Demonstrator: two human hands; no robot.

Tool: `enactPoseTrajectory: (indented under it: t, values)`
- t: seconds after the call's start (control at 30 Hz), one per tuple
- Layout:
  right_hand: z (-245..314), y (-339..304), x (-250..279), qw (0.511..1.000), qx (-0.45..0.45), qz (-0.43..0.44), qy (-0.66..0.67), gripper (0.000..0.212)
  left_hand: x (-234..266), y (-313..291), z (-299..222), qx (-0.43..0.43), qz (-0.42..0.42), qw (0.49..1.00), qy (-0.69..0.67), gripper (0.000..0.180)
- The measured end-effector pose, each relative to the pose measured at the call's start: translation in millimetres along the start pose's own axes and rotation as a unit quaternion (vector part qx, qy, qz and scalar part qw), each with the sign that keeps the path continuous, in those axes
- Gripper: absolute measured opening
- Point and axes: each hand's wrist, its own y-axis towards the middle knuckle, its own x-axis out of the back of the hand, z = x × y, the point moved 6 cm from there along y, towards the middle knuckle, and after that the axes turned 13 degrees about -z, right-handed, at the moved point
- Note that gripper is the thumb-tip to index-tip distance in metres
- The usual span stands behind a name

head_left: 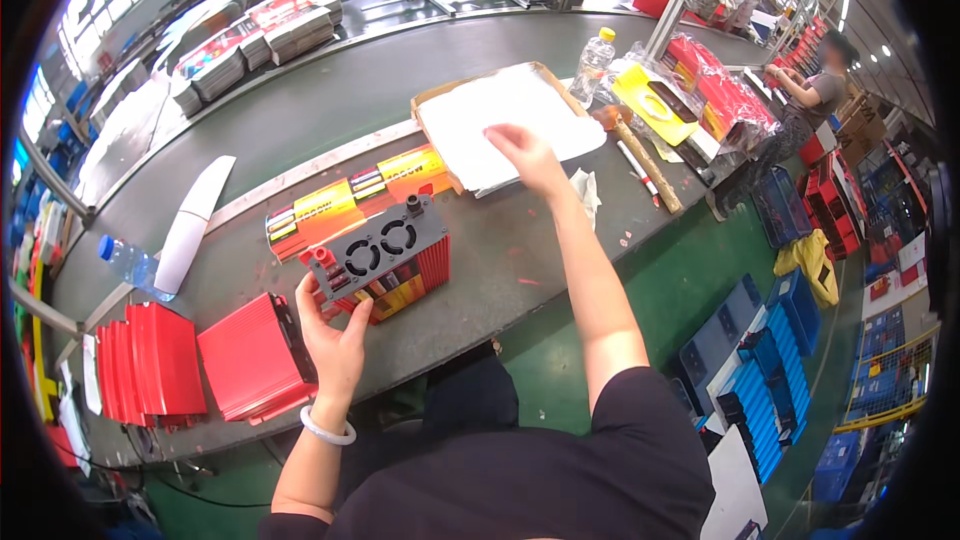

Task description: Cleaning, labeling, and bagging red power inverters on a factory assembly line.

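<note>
My left hand (335, 340) is wrapped round the near left side of a red power inverter (432, 265). The inverter stands on the bench with its dark end panel, which carries two fan grilles, facing up, and a yellow label on its side. Over a shallow cardboard tray (420, 112) of white sheets (470, 155), my right hand (527, 155) has its thumb and fingertips drawn together in a pinch. Whether a sheet is between them I cannot make out. Beyond the inverter lie orange-and-yellow printed labels (365, 190).
At left are a red inverter (250, 355), several stacked red housings (150, 365), a white curved sheet (195, 225) and a bottle (130, 265). Right of the tray are another bottle (595, 65), a wooden stick (650, 165), a marker (640, 172) and plastic-wrapped red goods (720, 90). A co-worker (825, 85) stands far right.
</note>
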Motion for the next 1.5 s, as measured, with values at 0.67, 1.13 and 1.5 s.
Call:
enactPoseTrajectory:
  t: [0.67,1.13,1.5]
  values:
    - [-32.7,60.5,14.2,0.849,0.329,-0.232,-0.342,0.019,27.8,-4.0,-28.6,-0.077,0.004,0.993,0.085,0.078]
    - [-70.3,78.4,-0.8,0.939,0.151,-0.081,-0.3,0.02,-2.9,79.5,-93.6,-0.207,0.039,0.976,0.055,0.059]
    - [-4.8,57.2,21.2,0.954,0.141,-0.204,0.169,0.01,-209.7,150.0,-53.6,0.137,0.471,0.865,0.105,0.053]
